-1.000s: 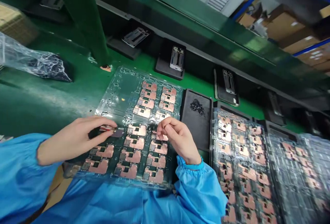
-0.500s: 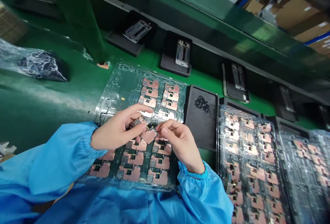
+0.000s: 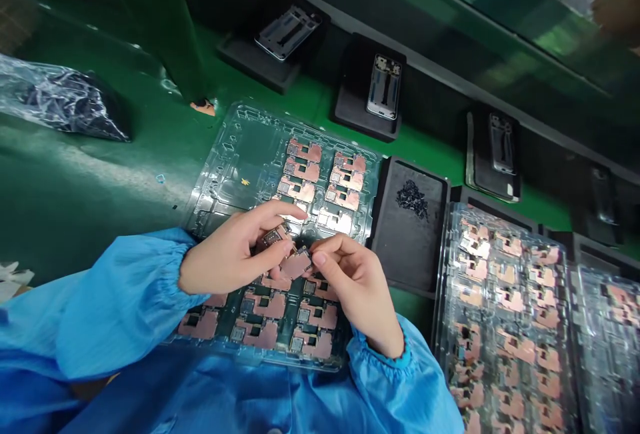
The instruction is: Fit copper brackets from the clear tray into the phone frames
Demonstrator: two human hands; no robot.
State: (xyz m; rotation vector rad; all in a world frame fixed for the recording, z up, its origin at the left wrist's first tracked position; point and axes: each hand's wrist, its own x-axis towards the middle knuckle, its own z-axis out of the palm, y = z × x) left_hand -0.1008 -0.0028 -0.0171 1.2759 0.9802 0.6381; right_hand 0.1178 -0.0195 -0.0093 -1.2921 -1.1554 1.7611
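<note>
the left hand (image 3: pixel 240 247) has its grip closed on a board (image 3: pixel 296 265), thumb on top, above the clear tray (image 3: pixel 240 147). the board lies to the right of that grip, with the right hand (image 3: pixel 353 277) nearer its free end; its long axis runs from far left to near right. the right fingertips are drawn in at that end, but whether they pinch anything i cannot tell. the board is thin and notched, with a smooth copper face. tray boards (image 3: pixel 323 346) sit in glossy moulded plastic; to the right, a matte black dish (image 3: pixel 407 247) carries dark flecks (image 3: pixel 412 201).
</note>
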